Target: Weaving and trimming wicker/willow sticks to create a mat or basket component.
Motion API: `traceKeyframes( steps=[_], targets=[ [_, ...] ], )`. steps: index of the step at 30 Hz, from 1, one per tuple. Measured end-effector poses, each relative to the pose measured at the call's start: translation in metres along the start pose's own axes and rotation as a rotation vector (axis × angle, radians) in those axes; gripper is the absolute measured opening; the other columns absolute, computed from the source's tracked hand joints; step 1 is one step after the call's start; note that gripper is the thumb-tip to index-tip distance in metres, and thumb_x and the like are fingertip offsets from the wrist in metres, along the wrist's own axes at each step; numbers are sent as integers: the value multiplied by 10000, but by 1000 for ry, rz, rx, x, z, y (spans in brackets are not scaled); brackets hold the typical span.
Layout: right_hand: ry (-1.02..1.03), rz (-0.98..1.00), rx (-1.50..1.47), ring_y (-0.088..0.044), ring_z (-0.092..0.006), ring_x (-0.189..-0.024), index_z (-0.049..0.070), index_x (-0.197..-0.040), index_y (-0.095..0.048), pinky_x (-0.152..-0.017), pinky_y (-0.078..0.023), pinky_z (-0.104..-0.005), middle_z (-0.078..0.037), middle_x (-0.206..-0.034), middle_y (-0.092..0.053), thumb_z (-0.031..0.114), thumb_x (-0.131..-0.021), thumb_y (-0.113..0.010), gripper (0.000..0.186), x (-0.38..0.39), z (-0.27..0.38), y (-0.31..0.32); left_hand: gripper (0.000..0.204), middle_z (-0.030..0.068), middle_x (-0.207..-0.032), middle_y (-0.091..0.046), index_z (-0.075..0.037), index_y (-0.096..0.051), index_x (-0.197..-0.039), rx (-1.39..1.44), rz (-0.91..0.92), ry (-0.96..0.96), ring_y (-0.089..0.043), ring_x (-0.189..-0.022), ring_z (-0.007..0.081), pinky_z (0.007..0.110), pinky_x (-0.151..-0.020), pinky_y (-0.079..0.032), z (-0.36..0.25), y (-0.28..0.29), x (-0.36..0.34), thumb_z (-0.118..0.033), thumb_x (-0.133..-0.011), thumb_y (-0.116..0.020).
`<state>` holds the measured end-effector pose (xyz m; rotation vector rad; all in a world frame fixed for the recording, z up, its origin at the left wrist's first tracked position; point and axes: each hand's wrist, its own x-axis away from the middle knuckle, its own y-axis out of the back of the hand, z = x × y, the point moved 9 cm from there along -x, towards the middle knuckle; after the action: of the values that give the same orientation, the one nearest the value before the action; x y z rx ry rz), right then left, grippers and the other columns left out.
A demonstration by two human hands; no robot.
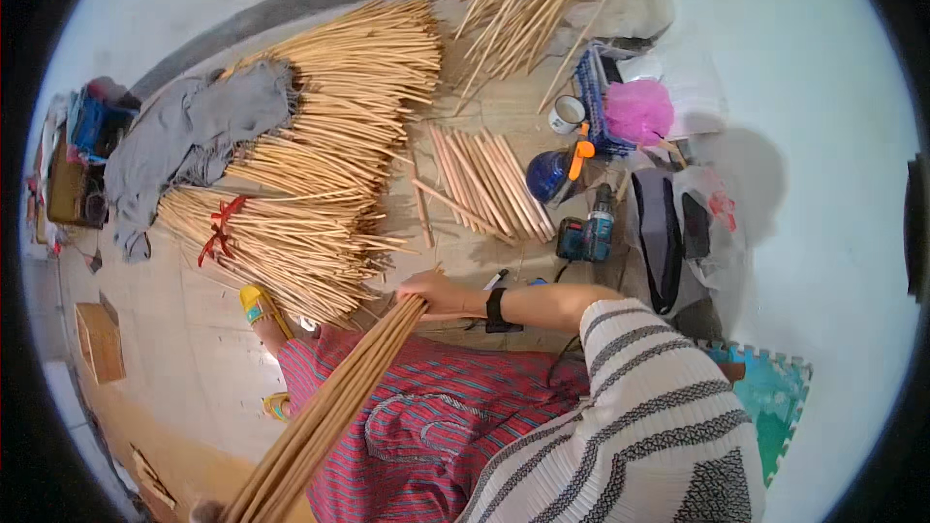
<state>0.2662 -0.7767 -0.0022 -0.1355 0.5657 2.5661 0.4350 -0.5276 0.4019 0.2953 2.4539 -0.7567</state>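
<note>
A bundle of long thin wooden sticks slants across my lap, from the middle of the view down to the lower left edge. My right hand is closed around its upper end, with a black band on the wrist. At the lower end, a small blurred part of my left hand shows against the bundle; its fingers are mostly cut off by the picture's edge. Just beyond my right hand lies a big pile of similar sticks, and nearer, a sheaf tied with a red ribbon.
A grey cloth covers part of the pile. Shorter, thicker rods lie in a row on the floor. To their right are a cordless drill, a blue round container, a white mug and a blue basket. A cardboard box stands left.
</note>
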Motion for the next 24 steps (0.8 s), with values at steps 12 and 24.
traceKeyframes(
  steps=[12, 24],
  targets=[
    [-305, -237, 191, -608, -350, -1139, 105, -1464, -471, -978, -505, -442, -175, -1248, -620, 289, -772, -860, 815, 66, -139, -8, 359, -11, -769, -363, -149, -373, -1055, -193, 496, 488, -424, -745, 114, 448, -982, -403, 124, -91, 146, -214, -850, -660],
    [123, 138, -91, -657, -387, -1050, 137, -1428, -509, -883, -536, -466, -175, -1153, -692, 186, -697, -888, 824, 16, -61, -12, 242, 53, -779, -595, -79, -583, -849, -195, 190, 589, -606, -834, 233, 470, -960, -462, 128, -39, 79, -303, -937, -608]
  ],
)
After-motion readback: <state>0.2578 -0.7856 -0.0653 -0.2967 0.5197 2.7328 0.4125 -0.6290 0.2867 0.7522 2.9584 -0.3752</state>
